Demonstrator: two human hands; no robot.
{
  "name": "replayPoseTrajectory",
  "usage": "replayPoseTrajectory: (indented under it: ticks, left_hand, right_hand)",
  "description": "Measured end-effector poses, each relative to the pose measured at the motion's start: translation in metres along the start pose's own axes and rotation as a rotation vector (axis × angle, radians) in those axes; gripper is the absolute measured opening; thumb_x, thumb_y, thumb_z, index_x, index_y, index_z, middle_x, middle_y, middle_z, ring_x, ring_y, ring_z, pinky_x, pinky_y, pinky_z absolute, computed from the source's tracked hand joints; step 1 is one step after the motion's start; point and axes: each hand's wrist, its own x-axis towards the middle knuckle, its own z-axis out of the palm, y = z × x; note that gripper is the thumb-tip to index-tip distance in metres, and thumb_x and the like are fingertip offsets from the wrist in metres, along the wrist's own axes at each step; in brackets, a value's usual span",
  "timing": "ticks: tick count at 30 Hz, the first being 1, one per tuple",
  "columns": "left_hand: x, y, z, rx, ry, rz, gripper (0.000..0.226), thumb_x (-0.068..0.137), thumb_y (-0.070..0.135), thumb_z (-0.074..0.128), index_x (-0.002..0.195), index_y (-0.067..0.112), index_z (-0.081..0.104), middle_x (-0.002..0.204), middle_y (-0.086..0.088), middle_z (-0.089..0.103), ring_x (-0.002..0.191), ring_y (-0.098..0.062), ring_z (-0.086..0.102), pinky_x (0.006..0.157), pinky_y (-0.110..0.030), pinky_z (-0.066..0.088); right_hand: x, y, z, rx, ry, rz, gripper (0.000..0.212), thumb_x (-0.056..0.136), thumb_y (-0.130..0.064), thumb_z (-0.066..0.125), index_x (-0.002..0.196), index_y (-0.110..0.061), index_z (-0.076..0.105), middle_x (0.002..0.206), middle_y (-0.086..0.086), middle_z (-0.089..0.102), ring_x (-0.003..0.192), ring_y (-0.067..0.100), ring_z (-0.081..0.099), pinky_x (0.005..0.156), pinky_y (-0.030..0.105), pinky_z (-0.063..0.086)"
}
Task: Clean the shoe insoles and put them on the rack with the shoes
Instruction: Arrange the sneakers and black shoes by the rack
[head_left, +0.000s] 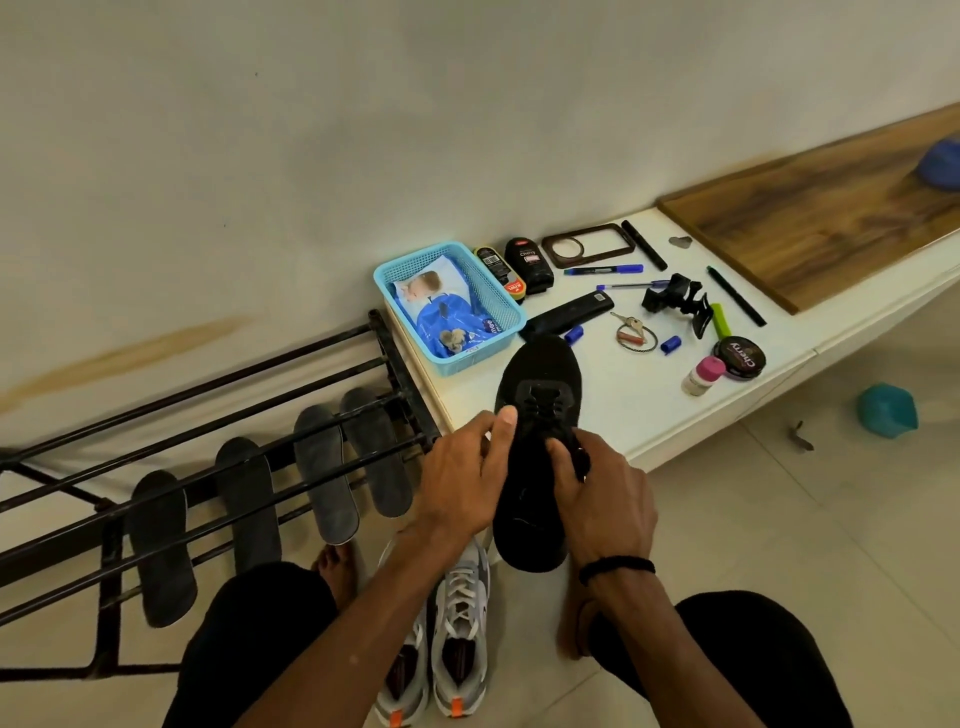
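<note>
A black shoe (535, 374) is held between both hands, toe pointing away over the edge of the white ledge (649, 415). My left hand (462, 473) grips its left side, thumb up by the laces. My right hand (602, 493) pinches the laces and tongue area. Several dark grey insoles (324, 473) lean side by side on the lower bars of the black metal rack (208, 395) at the left. A pair of white and grey sneakers (460, 629) stands on the floor between my knees.
On the ledge sit a blue basket (498, 296) with a wipes packet, shoe polish bottles (530, 262), a polish tin (740, 358), pens, keys (634, 332) and a black clip. A wooden board (810, 218) lies at the right. A teal object (885, 408) rests on the tiled floor.
</note>
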Motion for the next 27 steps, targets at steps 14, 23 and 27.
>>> replayPoseTrajectory:
  ticks: [14,23,27]
  left_hand:
    - [0.007,0.017,0.014,-0.681,0.105,-0.366,0.018,0.103,0.028,0.058,0.105,0.012,0.065,0.097,0.001,0.077,0.094,-0.015,0.073,0.079,-0.025,0.058]
    - [0.012,0.021,0.003,-1.085,0.129,-0.639,0.013,0.101,0.024,0.060,0.103,0.013,0.067,0.093,-0.006,0.076,0.079,-0.017,0.065,0.079,-0.032,0.056]
    - [0.031,0.034,-0.019,-1.043,0.151,-0.524,0.020,0.106,0.027,0.053,0.103,0.014,0.067,0.080,-0.003,0.069,0.067,-0.011,0.056,0.070,-0.029,0.051]
  right_hand:
    - [0.021,0.006,0.009,1.194,0.232,0.425,0.016,0.084,0.003,0.074,0.099,-0.003,0.075,0.096,0.011,0.077,0.092,0.025,0.075,0.085,0.036,0.060]
    - [0.027,0.013,-0.006,1.716,0.212,0.699,0.027,0.089,0.009,0.064,0.114,0.000,0.061,0.107,0.024,0.072,0.096,0.035,0.073,0.083,0.043,0.061]
    - [0.040,0.002,-0.043,1.623,0.266,0.550,0.025,0.093,-0.008,0.067,0.116,-0.003,0.060,0.101,0.020,0.075,0.095,0.032,0.074,0.085,0.042,0.060]
